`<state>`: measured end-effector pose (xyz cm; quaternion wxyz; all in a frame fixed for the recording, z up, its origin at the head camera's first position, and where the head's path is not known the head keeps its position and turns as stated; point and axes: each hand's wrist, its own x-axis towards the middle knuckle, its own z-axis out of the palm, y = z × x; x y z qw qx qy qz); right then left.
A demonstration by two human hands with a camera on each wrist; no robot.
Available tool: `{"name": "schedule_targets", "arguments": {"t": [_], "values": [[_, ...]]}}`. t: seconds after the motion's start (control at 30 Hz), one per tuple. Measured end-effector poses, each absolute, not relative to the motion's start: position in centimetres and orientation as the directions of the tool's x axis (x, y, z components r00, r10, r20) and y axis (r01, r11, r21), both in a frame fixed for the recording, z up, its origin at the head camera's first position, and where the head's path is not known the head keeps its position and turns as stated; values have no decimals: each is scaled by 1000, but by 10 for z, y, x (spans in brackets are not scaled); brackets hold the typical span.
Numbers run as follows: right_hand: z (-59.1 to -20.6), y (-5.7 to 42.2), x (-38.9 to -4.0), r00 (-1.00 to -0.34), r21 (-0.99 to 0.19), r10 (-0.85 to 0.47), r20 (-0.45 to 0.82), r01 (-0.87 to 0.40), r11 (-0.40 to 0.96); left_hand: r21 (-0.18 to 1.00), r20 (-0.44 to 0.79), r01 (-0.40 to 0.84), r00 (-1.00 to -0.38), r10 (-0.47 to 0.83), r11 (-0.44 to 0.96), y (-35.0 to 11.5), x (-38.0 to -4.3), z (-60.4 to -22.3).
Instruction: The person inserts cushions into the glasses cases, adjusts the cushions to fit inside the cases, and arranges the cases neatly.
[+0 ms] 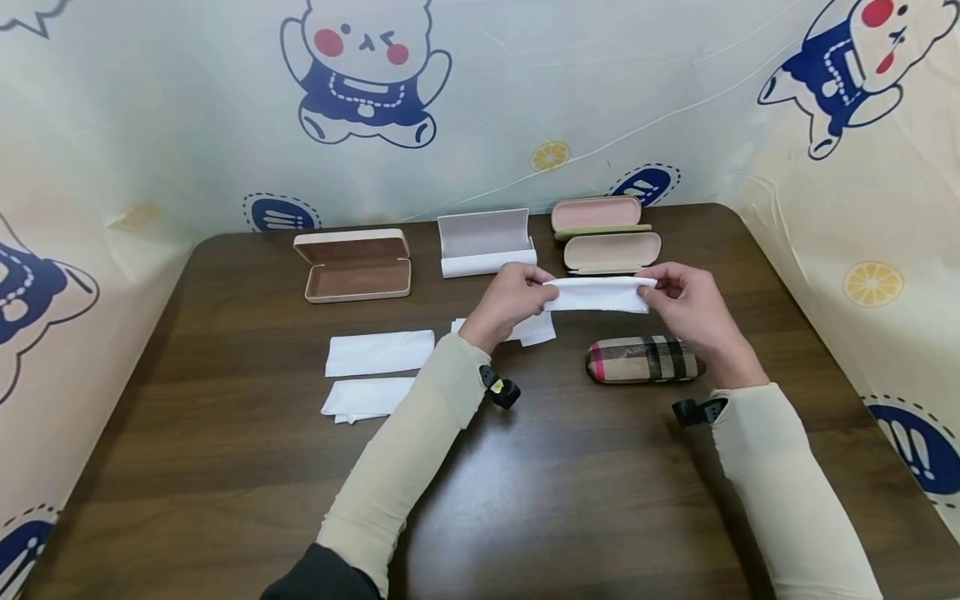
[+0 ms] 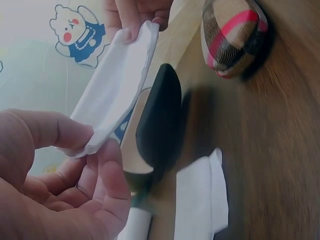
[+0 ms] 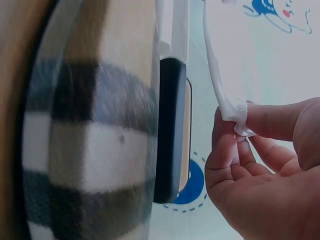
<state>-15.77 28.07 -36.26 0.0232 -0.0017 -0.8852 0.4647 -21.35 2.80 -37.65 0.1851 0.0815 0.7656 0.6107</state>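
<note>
A folded white cloth [image 1: 600,295] is stretched level between both hands, raised above the table. My left hand [image 1: 512,302] pinches its left end between thumb and fingers, as the left wrist view shows up close on the cloth [image 2: 112,82]. The right hand [image 1: 693,312] pinches the opposite end; in the right wrist view its thumb and fingertips meet on the cloth's corner. Just behind the held cloth stands an open glasses case [image 1: 612,252] with a pale pink lining and a green edge. Below the right hand lies a closed plaid glasses case [image 1: 637,360].
Another folded white cloth [image 1: 537,330] lies partly hidden by the left hand. Two more folded cloths, an upper one [image 1: 380,353] and a lower one [image 1: 366,397], lie further left. At the back stand an open brown-lined case [image 1: 358,280] and an open white case [image 1: 487,262].
</note>
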Motion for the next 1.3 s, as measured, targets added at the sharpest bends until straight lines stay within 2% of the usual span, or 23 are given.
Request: {"name": "schedule_targets", "arguments": {"t": [0.3,0.6,1.03,1.3], "values": [[-362,299,-180,-997,-825,77,26,22,564,975,-215,-190,-932,290,112,54,-229,-378],[-366,311,-208,-991,-817,121,59,22,576,975,-179,-141,-955,235,170,71,-245,-379],[-377,320,-228,-969,-878,243,-38,149,455,985,-161,-145,-971,177,98,85,-262,-388],[-379,321,-241,-956,-837,274,-104,233,495,981,-187,-181,-977,100,69,96,-269,-393]]}}
